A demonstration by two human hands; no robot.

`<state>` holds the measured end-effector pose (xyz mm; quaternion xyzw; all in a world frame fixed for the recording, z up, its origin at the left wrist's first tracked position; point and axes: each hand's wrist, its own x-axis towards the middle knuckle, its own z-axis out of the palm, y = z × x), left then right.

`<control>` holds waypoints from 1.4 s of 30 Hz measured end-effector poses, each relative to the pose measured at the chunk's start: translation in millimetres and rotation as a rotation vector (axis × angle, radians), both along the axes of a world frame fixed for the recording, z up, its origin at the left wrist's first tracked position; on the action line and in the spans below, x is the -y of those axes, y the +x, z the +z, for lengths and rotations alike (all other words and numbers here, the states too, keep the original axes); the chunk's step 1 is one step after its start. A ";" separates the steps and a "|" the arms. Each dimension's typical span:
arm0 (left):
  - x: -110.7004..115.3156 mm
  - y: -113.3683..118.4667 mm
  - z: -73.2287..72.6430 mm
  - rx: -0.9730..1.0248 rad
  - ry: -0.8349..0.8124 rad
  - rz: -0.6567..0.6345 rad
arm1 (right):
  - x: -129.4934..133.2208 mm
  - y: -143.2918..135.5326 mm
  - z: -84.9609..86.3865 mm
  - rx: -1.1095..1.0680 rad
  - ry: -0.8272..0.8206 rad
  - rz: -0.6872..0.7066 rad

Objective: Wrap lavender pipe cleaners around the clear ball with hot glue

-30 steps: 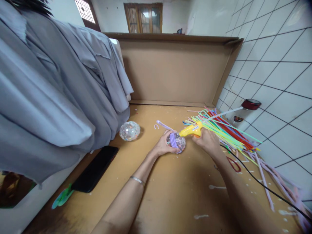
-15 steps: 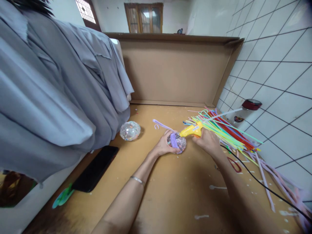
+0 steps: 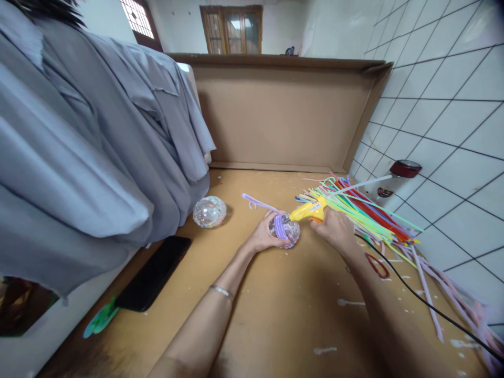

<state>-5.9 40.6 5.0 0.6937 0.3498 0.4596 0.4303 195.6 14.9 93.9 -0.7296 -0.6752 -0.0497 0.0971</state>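
My left hand [image 3: 266, 234] is wrapped around a clear, speckled ball [image 3: 292, 234] just above the table. Rows of purple pipe cleaner [image 3: 279, 227] circle the ball's left part, and a loose tail of it sticks out toward the upper left. In my right hand [image 3: 334, 226] is a yellow glue gun [image 3: 309, 209], a white glue stick jutting from its back. The gun's nozzle points left and meets the ball beside the purple rows; whether glue is coming out cannot be made out. A second clear ball [image 3: 210, 212] with coloured specks rests on the table to the left.
Many coloured pipe cleaners [image 3: 366, 210] lie by the tiled wall, near a red-lidded jar [image 3: 399, 176]. A black cord [image 3: 421, 296] runs along the right. A black phone [image 3: 155, 274] lies at left, below grey cloth [image 3: 118, 136]. Cardboard [image 3: 275, 115] stands behind.
The loose purple tail has swung slightly to the left, over the small curled piece on the table. Both hands, the ball and the glue gun stay nearly where they were.
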 end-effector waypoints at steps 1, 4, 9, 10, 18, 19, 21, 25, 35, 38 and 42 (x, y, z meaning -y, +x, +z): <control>-0.6 -0.1 -1.2 0.006 0.004 -0.003 | -0.3 -0.1 -1.2 0.002 0.007 0.002; -2.4 -0.5 -4.0 0.021 0.006 -0.012 | -1.6 0.0 -4.5 0.008 0.023 0.014; -2.2 -0.1 -3.1 0.012 0.003 -0.009 | -2.9 1.1 -6.5 0.013 0.038 0.029; -1.7 0.1 -2.4 0.013 0.001 -0.007 | -2.7 1.2 -5.8 0.013 0.037 0.027; 0.4 0.9 -1.0 0.031 -0.035 -0.006 | -0.6 3.0 2.5 0.017 -0.043 0.025; 0.3 0.8 -1.1 0.028 -0.035 -0.007 | -1.1 3.4 2.0 0.019 -0.042 0.024; 0.3 0.7 -0.8 0.021 -0.032 -0.011 | -2.4 4.2 -0.3 0.018 -0.027 0.020; 1.2 1.0 0.3 0.036 -0.027 -0.022 | -5.5 5.0 -5.3 0.012 -0.004 0.026; 0.6 0.7 -0.1 0.008 -0.023 -0.007 | -4.4 5.5 -0.3 -0.028 -0.061 0.059; 1.0 0.4 0.4 0.004 -0.022 -0.003 | -3.7 5.4 0.1 -0.033 -0.066 0.061; 0.4 0.4 -0.2 0.034 -0.017 -0.025 | -4.3 4.3 -4.0 -0.008 -0.023 0.047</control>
